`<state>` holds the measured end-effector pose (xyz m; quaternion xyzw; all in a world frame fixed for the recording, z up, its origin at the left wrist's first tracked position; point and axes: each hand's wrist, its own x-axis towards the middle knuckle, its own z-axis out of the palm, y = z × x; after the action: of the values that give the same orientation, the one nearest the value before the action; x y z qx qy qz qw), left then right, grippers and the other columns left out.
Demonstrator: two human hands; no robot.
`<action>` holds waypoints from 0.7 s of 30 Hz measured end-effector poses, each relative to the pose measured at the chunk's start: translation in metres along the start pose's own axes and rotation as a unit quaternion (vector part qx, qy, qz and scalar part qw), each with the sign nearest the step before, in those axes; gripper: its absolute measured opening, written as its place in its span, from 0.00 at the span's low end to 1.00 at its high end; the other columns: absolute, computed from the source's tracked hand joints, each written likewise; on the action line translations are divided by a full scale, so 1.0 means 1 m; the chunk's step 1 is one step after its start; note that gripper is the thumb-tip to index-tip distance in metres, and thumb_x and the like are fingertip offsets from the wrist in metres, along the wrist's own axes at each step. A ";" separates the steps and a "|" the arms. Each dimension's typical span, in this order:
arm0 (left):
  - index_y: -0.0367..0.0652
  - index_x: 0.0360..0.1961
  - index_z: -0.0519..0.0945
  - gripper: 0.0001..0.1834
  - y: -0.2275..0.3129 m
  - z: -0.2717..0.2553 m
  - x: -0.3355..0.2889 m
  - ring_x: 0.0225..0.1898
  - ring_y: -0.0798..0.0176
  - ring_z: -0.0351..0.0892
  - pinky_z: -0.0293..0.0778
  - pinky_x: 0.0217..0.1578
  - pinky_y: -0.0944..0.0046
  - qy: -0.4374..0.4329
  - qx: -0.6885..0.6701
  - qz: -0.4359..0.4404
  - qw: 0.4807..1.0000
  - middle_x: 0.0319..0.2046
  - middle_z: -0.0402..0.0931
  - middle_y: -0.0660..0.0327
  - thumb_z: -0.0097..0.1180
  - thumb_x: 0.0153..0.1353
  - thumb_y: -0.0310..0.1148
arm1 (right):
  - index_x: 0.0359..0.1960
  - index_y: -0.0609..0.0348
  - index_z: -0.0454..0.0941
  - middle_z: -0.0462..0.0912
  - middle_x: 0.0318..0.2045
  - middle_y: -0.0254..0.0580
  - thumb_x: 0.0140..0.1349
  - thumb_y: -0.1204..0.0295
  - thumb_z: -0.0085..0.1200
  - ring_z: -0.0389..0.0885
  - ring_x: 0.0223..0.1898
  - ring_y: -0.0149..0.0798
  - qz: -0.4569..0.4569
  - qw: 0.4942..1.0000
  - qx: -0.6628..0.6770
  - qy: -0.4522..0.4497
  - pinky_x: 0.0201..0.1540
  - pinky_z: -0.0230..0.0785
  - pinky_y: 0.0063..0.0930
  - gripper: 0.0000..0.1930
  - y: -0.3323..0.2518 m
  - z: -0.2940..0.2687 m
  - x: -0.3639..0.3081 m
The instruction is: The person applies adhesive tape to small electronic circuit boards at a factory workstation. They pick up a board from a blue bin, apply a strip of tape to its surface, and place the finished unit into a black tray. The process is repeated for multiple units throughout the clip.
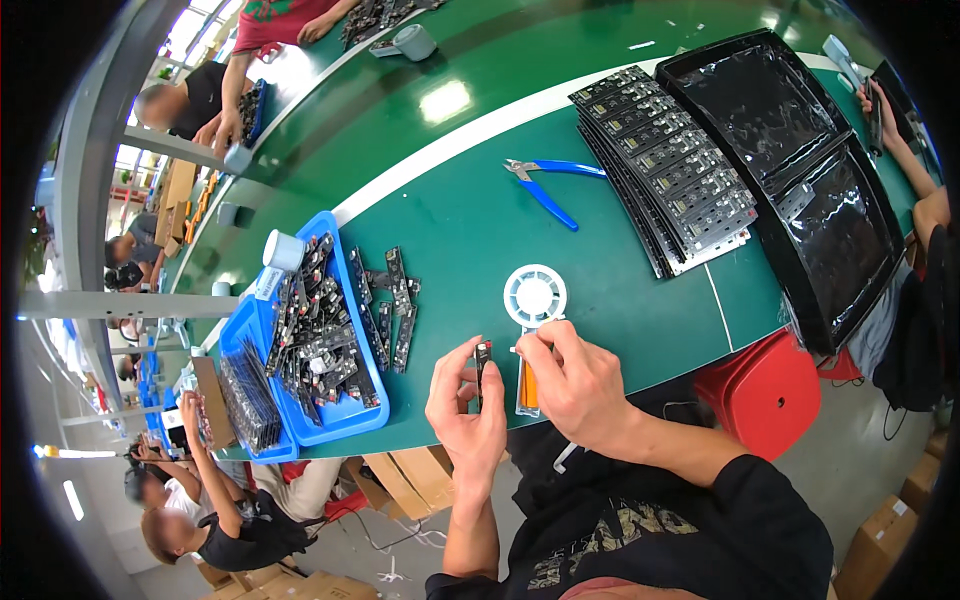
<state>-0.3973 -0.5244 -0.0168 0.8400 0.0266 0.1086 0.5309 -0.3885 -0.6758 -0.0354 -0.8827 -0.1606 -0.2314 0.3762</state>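
My left hand (468,408) is closed around a small black circuit board (483,368), held upright between thumb and fingers. Just to its right, my right hand (578,385) is pinched, with a tiny white tip showing at its fingertips; the rest of what it grips is hidden. Under and beyond that hand lies a white handheld fan (535,295) with a round grille, and an orange and white strip (528,388) shows below it. Several loose black circuit boards (404,340) lie left of my hands, beside a blue tray (345,432) heaped with more of them.
Blue-handled cutters (548,200) lie beyond the fan. Stacked circuit board panels (670,165) and a black tray with plastic film (835,215) stand to the right. A red stool (765,395) is at the table's near edge. Other people work at left and far right.
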 end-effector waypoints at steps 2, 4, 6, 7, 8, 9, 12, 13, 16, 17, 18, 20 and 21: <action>0.37 0.56 0.84 0.18 0.001 0.002 -0.001 0.34 0.73 0.75 0.73 0.27 0.73 0.012 0.002 0.009 1.000 0.44 0.82 0.60 0.61 0.65 0.15 | 0.47 0.67 0.79 0.76 0.39 0.42 0.57 0.78 0.63 0.85 0.32 0.38 0.016 1.000 0.004 0.002 0.29 0.78 0.31 0.16 -0.004 0.004 -0.001; 0.38 0.55 0.84 0.18 -0.004 0.003 -0.001 0.34 0.73 0.75 0.72 0.26 0.73 0.012 0.010 0.013 1.000 0.44 0.82 0.61 0.62 0.65 0.15 | 0.46 0.66 0.79 0.76 0.38 0.43 0.58 0.79 0.63 0.86 0.30 0.38 0.030 0.999 0.011 0.008 0.28 0.78 0.31 0.14 -0.005 0.007 -0.002; 0.38 0.54 0.84 0.17 -0.006 0.005 -0.002 0.35 0.72 0.75 0.72 0.26 0.72 0.015 0.009 0.016 1.000 0.43 0.82 0.61 0.62 0.65 0.15 | 0.46 0.65 0.80 0.77 0.36 0.42 0.60 0.79 0.63 0.86 0.28 0.38 0.049 0.998 0.023 0.016 0.26 0.77 0.32 0.13 -0.009 0.008 -0.003; 0.39 0.53 0.84 0.17 -0.006 0.006 -0.003 0.35 0.72 0.75 0.72 0.26 0.72 0.017 0.009 0.018 1.000 0.43 0.83 0.61 0.62 0.65 0.15 | 0.46 0.64 0.80 0.77 0.35 0.42 0.60 0.80 0.62 0.86 0.27 0.38 0.059 0.998 0.028 0.021 0.26 0.77 0.32 0.12 -0.010 0.008 -0.003; 0.39 0.53 0.84 0.16 -0.007 0.006 -0.003 0.35 0.72 0.75 0.72 0.26 0.72 0.018 0.006 0.019 1.000 0.43 0.83 0.60 0.63 0.64 0.15 | 0.46 0.64 0.80 0.77 0.34 0.42 0.60 0.80 0.62 0.86 0.26 0.38 0.059 0.997 0.036 0.021 0.25 0.77 0.32 0.12 -0.010 0.008 -0.003; 0.39 0.52 0.84 0.16 -0.007 0.007 -0.003 0.35 0.72 0.76 0.72 0.26 0.72 0.018 0.003 0.019 1.000 0.44 0.83 0.60 0.63 0.64 0.15 | 0.46 0.64 0.81 0.77 0.34 0.42 0.61 0.80 0.62 0.85 0.26 0.38 0.060 0.997 0.043 0.021 0.25 0.77 0.32 0.11 -0.009 0.008 -0.004; 0.38 0.52 0.84 0.15 -0.012 0.006 -0.004 0.36 0.72 0.77 0.73 0.27 0.72 0.019 0.008 0.031 0.999 0.45 0.84 0.60 0.63 0.65 0.15 | 0.46 0.63 0.81 0.77 0.33 0.41 0.61 0.81 0.63 0.86 0.26 0.39 0.039 0.998 0.049 0.029 0.24 0.77 0.33 0.12 -0.003 0.007 -0.008; 0.38 0.52 0.83 0.15 -0.014 0.006 -0.004 0.36 0.72 0.77 0.73 0.28 0.72 0.020 0.012 0.036 0.999 0.46 0.84 0.59 0.63 0.65 0.15 | 0.46 0.63 0.81 0.77 0.33 0.41 0.60 0.81 0.63 0.86 0.26 0.39 0.028 0.998 0.048 0.032 0.25 0.77 0.33 0.12 -0.001 0.006 -0.008; 0.36 0.53 0.81 0.14 -0.012 0.006 -0.005 0.35 0.74 0.76 0.72 0.29 0.72 0.027 -0.070 0.012 0.997 0.47 0.85 0.59 0.63 0.67 0.16 | 0.46 0.63 0.82 0.78 0.33 0.42 0.60 0.81 0.63 0.86 0.26 0.39 0.017 0.999 0.041 0.023 0.25 0.77 0.33 0.12 0.002 0.003 -0.011; 0.36 0.54 0.79 0.15 -0.009 0.005 -0.005 0.40 0.73 0.78 0.75 0.34 0.72 0.011 -0.072 0.012 0.997 0.49 0.84 0.57 0.62 0.67 0.16 | 0.46 0.64 0.82 0.77 0.33 0.42 0.60 0.81 0.63 0.86 0.26 0.40 0.019 0.998 0.048 0.022 0.25 0.77 0.33 0.12 0.002 0.003 -0.010; 0.36 0.54 0.77 0.16 -0.005 0.004 -0.004 0.44 0.71 0.80 0.77 0.39 0.71 -0.006 -0.075 0.013 0.997 0.50 0.84 0.56 0.62 0.68 0.16 | 0.47 0.64 0.82 0.77 0.33 0.42 0.60 0.81 0.63 0.85 0.26 0.40 0.021 0.998 0.053 0.022 0.25 0.77 0.33 0.13 0.004 0.002 -0.009; 0.36 0.55 0.75 0.17 -0.004 0.003 -0.003 0.49 0.70 0.82 0.80 0.45 0.71 -0.033 -0.074 0.021 0.997 0.51 0.83 0.55 0.63 0.68 0.15 | 0.47 0.64 0.82 0.77 0.34 0.42 0.60 0.81 0.63 0.85 0.26 0.40 0.024 0.997 0.063 0.023 0.26 0.77 0.34 0.13 0.005 0.001 -0.008; 0.36 0.55 0.75 0.17 -0.008 0.002 -0.003 0.50 0.69 0.82 0.81 0.45 0.70 -0.043 -0.069 0.028 0.996 0.51 0.83 0.55 0.63 0.67 0.15 | 0.47 0.64 0.82 0.77 0.34 0.42 0.60 0.80 0.63 0.85 0.27 0.41 0.026 0.997 0.068 0.025 0.26 0.77 0.34 0.13 0.005 0.001 -0.007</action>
<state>-0.3987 -0.5235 -0.0252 0.8056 -0.0276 0.0891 0.5850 -0.3917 -0.6790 -0.0428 -0.8528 -0.1432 -0.2316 0.4456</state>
